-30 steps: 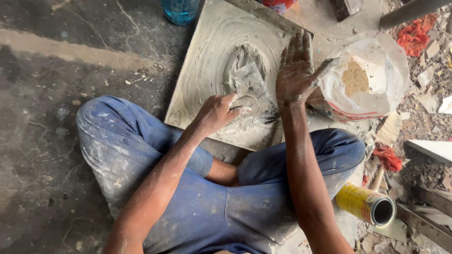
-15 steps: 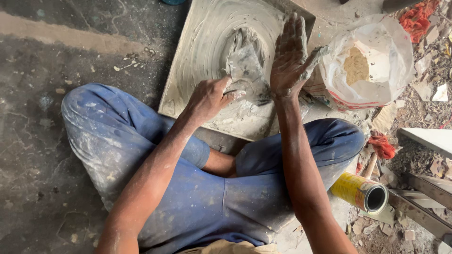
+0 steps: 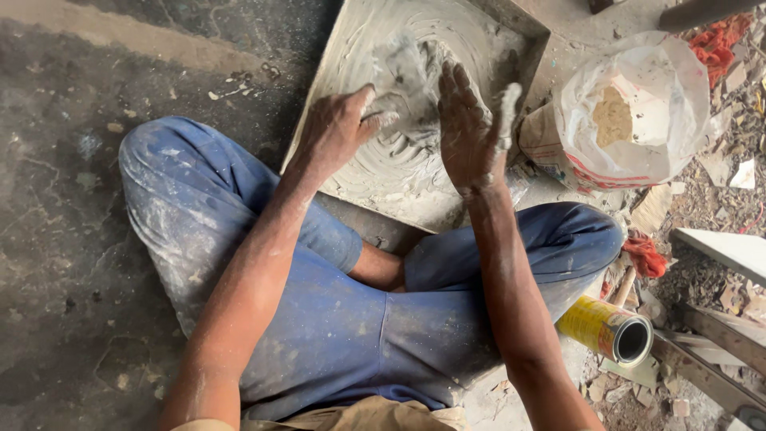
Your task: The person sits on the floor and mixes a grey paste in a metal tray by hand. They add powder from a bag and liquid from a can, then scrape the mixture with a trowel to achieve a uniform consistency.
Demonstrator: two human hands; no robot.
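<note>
Near, crossed blue-trousered legs (image 3: 335, 319); farther, left hand (image 3: 339, 128) and right hand (image 3: 471, 132), both open and paste-smeared, pressing grey paste (image 3: 407, 72) on square board (image 3: 519, 24), partly blended, swirls and lumps remaining; far right, powder sack (image 3: 638, 120).

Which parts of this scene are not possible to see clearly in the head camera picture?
- Left hand fingertips: sunk in the grey paste, so any grip is hidden.
- Right hand palm: faces away from the camera.
- Board far edge: cut off by the top of the picture.
- Bag contents: only a tan patch shows through the plastic.
- Can inside: dark.
</note>
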